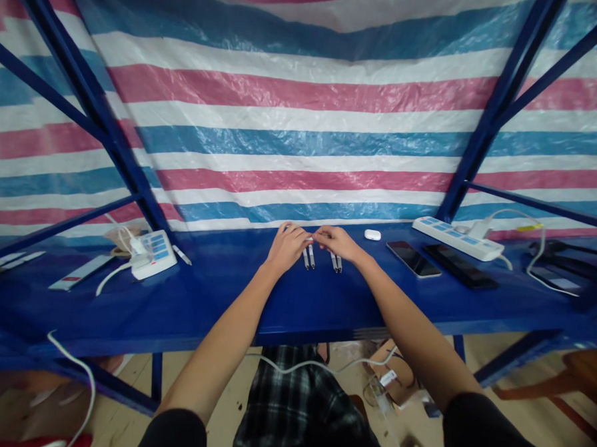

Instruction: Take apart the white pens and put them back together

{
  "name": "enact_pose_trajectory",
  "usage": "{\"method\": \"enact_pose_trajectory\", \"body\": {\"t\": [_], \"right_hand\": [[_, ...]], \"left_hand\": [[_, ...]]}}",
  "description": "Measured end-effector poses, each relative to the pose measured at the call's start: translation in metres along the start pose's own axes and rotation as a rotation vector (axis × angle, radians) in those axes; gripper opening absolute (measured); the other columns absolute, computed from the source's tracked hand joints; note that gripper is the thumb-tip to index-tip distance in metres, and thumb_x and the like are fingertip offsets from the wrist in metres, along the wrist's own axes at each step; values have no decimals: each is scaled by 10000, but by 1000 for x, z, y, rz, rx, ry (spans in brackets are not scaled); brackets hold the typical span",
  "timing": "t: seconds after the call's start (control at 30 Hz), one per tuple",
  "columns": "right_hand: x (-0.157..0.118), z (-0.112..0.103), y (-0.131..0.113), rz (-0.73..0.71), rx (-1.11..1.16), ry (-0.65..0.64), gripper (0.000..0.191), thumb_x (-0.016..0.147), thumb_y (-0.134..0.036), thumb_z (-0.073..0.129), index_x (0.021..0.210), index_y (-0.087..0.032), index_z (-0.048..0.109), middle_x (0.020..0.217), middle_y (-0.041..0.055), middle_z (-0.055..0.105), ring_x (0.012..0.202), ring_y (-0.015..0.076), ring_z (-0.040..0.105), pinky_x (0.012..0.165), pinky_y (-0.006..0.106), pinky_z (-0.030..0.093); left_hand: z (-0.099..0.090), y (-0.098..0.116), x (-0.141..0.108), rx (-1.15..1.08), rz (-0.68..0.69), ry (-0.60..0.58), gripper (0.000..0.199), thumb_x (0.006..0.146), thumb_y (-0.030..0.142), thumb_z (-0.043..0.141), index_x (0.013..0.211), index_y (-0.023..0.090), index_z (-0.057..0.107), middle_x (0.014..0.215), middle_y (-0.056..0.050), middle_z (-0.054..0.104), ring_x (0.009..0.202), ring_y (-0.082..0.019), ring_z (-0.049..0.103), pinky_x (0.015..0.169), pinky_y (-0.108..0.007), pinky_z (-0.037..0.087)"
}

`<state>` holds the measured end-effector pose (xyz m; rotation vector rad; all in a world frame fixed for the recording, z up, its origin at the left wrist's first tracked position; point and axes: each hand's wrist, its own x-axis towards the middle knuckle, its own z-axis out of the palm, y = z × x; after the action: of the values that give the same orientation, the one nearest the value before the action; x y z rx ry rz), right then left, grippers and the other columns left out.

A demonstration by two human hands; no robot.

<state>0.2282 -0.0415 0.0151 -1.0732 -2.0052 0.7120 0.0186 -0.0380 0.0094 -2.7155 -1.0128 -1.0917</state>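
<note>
Blue steel-frame shelving with a striped pink, white and blue tarp (302,144) hung behind it. Wood floor (124,391) below. Person's plaid shorts (294,400) show under the table (214,309), with a white cable (301,366) crossing in front of them.

Table top is blue. Right side: long white power strip (458,238) with a plugged-in cord, two black phones (413,259) (459,267) lying flat, just beside each other. Left side: smaller white power strip (154,254) with a blue switch panel, white cables around it, and a flat white-and-red strip (80,272) further left.

Both forearms reach up from black sleeves (172,434) to the table's middle. Left hand (287,246) and right hand (336,243) are close together, fingertips nearly meeting over a small white item (308,238). Fingers on both are curled down, not spread. Grip on that item: cannot tell from this view if either hand has hold of it; it is small and partly hidden.

Two pairs of slim white sticks with dark ends (309,256) (335,262) lie upright in the frame, side by side, right under the hands, tips near the fingers. White earbud case (372,235) sits just right of the right hand. One more white stick (181,255) lies beside the smaller strip.
</note>
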Motion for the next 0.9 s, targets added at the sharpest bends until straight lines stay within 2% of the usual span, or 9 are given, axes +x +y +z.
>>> {"method": "enact_pose_trajectory", "body": {"t": [0.1, 0.2, 0.33, 0.47, 0.6, 0.7, 0.8, 0.9], "right_hand": [[2, 0, 6, 55, 72, -34, 573, 926, -687, 474, 702, -172, 587, 549, -21, 511, 488, 109, 437, 531, 242, 345], [2, -1, 11, 72, 100, -61, 613, 893, -729, 493, 639, -175, 554, 527, -28, 460, 481, 100, 401, 510, 241, 321], [2, -2, 12, 86, 163, -99, 555, 839, -704, 586, 695, -168, 602, 547, -34, 453, 497, 101, 399, 494, 236, 317], [1, -2, 10, 83, 186, -93, 491, 829, -647, 618, 757, -161, 640, 584, -34, 468, 513, 106, 420, 500, 239, 344], [1, -3, 7, 34, 105, -36, 434, 845, -570, 616, 847, -146, 710, 613, -21, 524, 555, 121, 459, 538, 248, 363], [2, -1, 6, 1, 83, 38, 385, 818, -515, 659, 868, -141, 735, 700, 21, 636, 632, 140, 528, 584, 252, 390], [4, 1, 6, 1, 192, 69, 349, 760, -470, 726, 908, -155, 706, 774, 38, 691, 641, 146, 568, 563, 244, 404], [4, 3, 7, 37, 323, 100, 380, 690, -426, 794, 936, -179, 643, 749, 17, 678, 588, 138, 565, 479, 221, 384]], "left_hand": [[2, -3, -2, -62, -35, 5, 357, 985, 506, 549, 1084, 231, 753, 974, -110, 711, 996, -275, 628, 1022, -441, 409], [1, -1, -2, -57, -25, 0, 371, 969, 533, 570, 1039, 224, 762, 934, -107, 711, 944, -268, 628, 923, -396, 439], [1, 3, -2, -82, -16, -16, 348, 967, 516, 585, 983, 226, 777, 935, -98, 726, 925, -253, 630, 884, -375, 455], [1, 2, -1, -149, -72, -4, 316, 956, 497, 616, 948, 240, 799, 916, -81, 747, 907, -248, 646, 858, -362, 468], [3, -2, 0, -184, -109, 1, 296, 948, 480, 633, 947, 250, 820, 898, -73, 759, 863, -243, 664, 858, -360, 476], [3, -4, 0, -176, -106, 18, 293, 956, 470, 626, 1008, 252, 814, 914, -72, 763, 870, -241, 680, 841, -345, 486], [4, -6, -1, -158, -124, 52, 283, 945, 455, 650, 1082, 249, 788, 943, -65, 767, 899, -234, 697, 824, -320, 501], [4, -7, -2, -160, -139, 79, 236, 933, 408, 680, 1056, 230, 771, 941, -51, 770, 898, -217, 704, 806, -295, 508]]}}
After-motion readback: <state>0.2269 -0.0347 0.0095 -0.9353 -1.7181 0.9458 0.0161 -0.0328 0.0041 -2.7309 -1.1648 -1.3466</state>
